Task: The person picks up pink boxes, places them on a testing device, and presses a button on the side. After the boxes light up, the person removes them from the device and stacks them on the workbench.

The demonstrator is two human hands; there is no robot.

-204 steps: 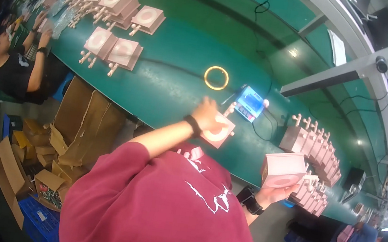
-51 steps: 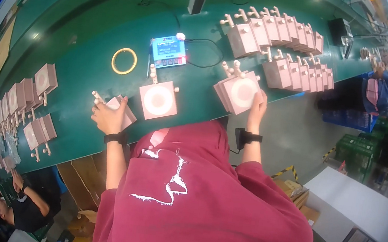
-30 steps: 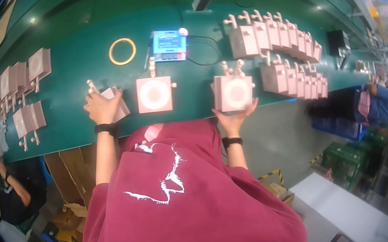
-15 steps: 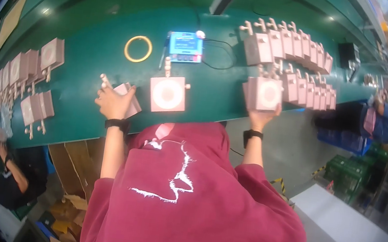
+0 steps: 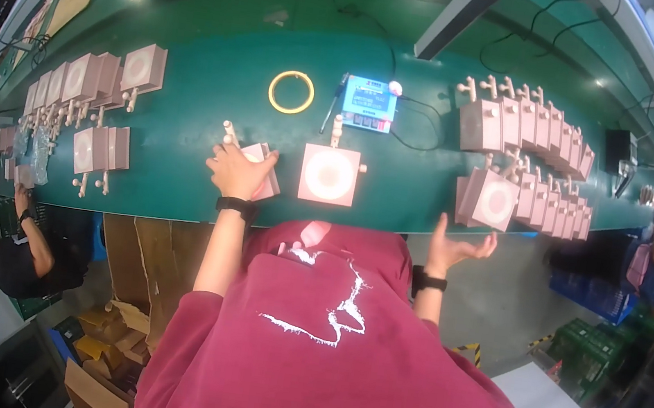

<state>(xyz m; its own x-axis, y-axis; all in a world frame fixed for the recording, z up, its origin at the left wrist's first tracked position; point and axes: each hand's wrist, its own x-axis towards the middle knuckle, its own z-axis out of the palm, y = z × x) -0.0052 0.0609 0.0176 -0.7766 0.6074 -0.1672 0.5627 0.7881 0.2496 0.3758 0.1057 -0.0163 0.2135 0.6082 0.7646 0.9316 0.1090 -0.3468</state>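
Observation:
My left hand point(image 5: 236, 171) grips a pink square box point(image 5: 266, 183) at the table's near side, fingers over its top. A small pale peg-like stem point(image 5: 229, 132) sticks up beyond my fingers. To the right of that hand lies another pink box point(image 5: 328, 175), its white round disc facing up, with a jointed stem at its far edge and a knob on its right side. My right hand point(image 5: 457, 248) is open and holds nothing, just off the table edge. Closest to it stands a pink box point(image 5: 496, 201) with a white disc, leaning against the near row on the right.
Two rows of pink boxes point(image 5: 526, 124) stand at the right, and more pink boxes point(image 5: 83, 79) at the left. Beyond the middle box are a blue meter-like device point(image 5: 370, 104) with cables, a pen point(image 5: 332, 106) and a yellow ring point(image 5: 291, 92). Other people work at both sides.
My right hand has let go of the pink box at the right row and drawn back toward me. My left hand keeps its box. The whole view has shifted.

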